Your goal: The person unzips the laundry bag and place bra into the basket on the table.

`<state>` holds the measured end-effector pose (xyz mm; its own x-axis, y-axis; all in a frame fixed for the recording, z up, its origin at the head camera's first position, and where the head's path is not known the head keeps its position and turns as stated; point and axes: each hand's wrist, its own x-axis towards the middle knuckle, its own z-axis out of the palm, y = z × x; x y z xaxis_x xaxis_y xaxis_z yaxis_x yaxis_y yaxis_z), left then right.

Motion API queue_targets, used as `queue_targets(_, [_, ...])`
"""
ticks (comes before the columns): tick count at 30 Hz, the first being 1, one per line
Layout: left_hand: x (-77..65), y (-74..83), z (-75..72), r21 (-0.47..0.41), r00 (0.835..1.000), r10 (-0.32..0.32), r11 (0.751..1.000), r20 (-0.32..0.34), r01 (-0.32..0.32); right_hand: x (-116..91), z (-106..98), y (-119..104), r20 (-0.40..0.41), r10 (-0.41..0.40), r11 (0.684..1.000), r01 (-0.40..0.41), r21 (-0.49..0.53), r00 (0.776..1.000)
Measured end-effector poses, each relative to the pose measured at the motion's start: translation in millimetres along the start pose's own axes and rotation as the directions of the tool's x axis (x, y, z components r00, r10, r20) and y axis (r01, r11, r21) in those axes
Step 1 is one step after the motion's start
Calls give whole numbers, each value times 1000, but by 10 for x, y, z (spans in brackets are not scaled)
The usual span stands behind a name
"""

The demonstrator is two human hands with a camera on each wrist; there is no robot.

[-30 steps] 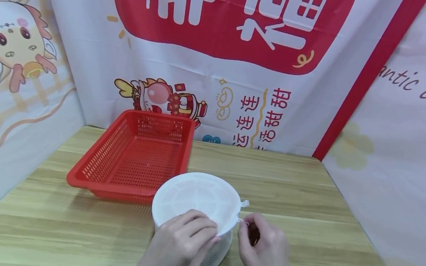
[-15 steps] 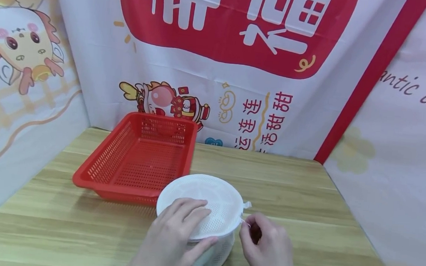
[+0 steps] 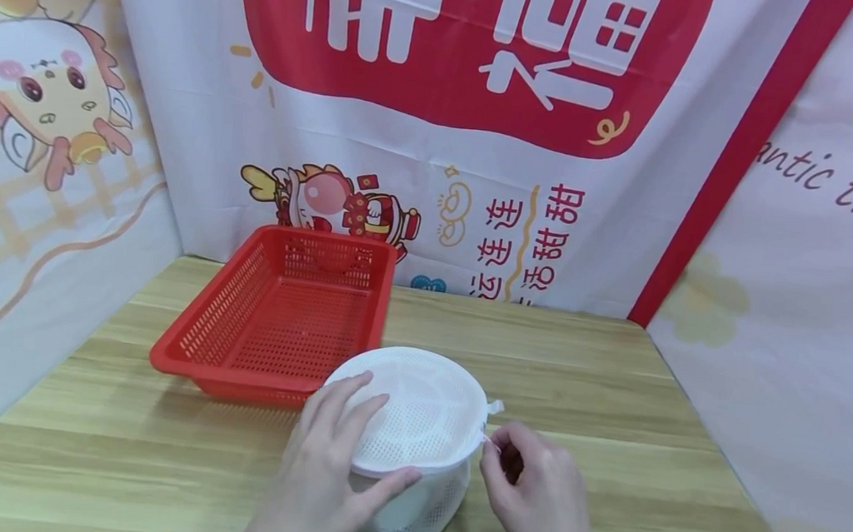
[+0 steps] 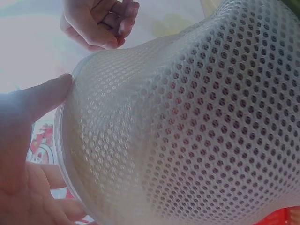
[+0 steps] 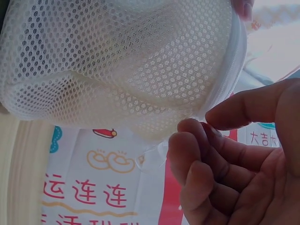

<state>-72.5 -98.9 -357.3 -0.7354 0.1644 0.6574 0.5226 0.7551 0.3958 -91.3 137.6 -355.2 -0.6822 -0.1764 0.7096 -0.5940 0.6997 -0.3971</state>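
A white mesh laundry bag (image 3: 415, 415), round with a flat top and a zip round its rim, stands on the table in front of me. My left hand (image 3: 329, 450) rests on its left side, fingers spread over the top and thumb against the near rim. At the right rim my right hand (image 3: 537, 488) pinches the small zipper pull (image 3: 485, 439) between thumb and forefinger, its other fingers curled. A white tab (image 3: 495, 407) sticks out just beyond the pull. The left wrist view shows the bag's mesh side (image 4: 201, 112) close up; its contents cannot be made out.
Behind the bag on the left stands a red perforated plastic basket (image 3: 267, 383), its near right corner close to the bag. The wood-grain table (image 3: 575, 378) meets printed cloth walls (image 3: 436, 150) at the back and both sides.
My left hand has slid leftward over the top, its fingers spreading from a curled hold at the near rim. My right hand stays at the zipper pull. The view has shifted slightly.
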Motion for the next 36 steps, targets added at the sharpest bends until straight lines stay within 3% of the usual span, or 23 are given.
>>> queue_targets(5, [-40, -23, -24, -30, 993, -118, 992, 11, 119, 7, -4, -8, 13, -3, 1000, 3, -9, 1000])
queue_targets(9, [-46, -11, -61, -53, 962, -255, 964, 94, 261, 23, -19, -13, 25, -14, 999, 15, -30, 1000])
queue_targets(12, [-29, 12, -94, -52, 905, -381, 917, 187, 397, 48, -39, -17, 13, -48, 997, 49, -62, 999])
queue_targets(15, [0, 34, -116, -39, 820, -498, 848, 282, 528, 94, -62, -19, 7, -87, 993, 87, -77, 996])
queue_targets(18, [19, 43, -117, -40, 740, -574, 780, 352, 624, 161, -77, -18, 42, -119, 990, 122, -72, 992])
queue_targets(21, [14, 36, -104, -57, 698, -606, 738, 382, 672, 242, -87, -15, 116, -161, 984, 169, -62, 980])
queue_targets(24, [1, 26, -95, -81, 681, -620, 714, 390, 696, 342, -96, -4, 223, -211, 973, 228, -49, 952])
queue_targets(31, [-60, 23, -85, -167, 729, -596, 724, 336, 669, 518, -90, 84, 467, -315, 943, 328, 56, 826])
queue_targets(36, [-78, 15, -64, -193, 727, -593, 713, 346, 674, 583, -95, 119, 573, -345, 933, 339, 122, 744])
